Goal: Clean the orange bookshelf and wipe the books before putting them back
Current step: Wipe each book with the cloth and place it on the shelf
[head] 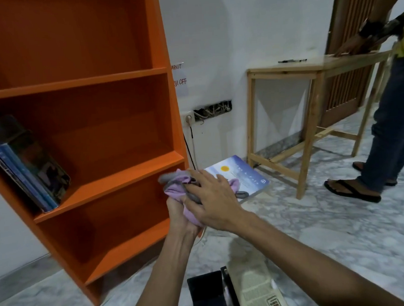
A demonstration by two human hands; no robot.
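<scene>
The lilac cloth [175,189] is held bunched between both hands, just in front of the right edge of the orange bookshelf [117,162], level with its lower shelves. It is gripped from below by the left hand [180,218], whose fingers [173,204] are curled tight round the bundle. The right hand [214,202] is laid over the top, fingers spread and fairly straight, pressed onto the fabric rather than closed on it. The hold suggests the cloth is being gathered so that a fresh face is offered for wiping. A few books [26,162] are leaned at the left of the middle shelf; whether they are already wiped cannot be told. One pale blue book [242,174] is left on the floor [317,228], just right of the bookshelf and right behind the hands, and more printed matter [257,292] is lying at the near edge. These are probably being kept off the shelves until wiped. At the far right, a wooden table [308,66] is touched by another person [386,119].
</scene>
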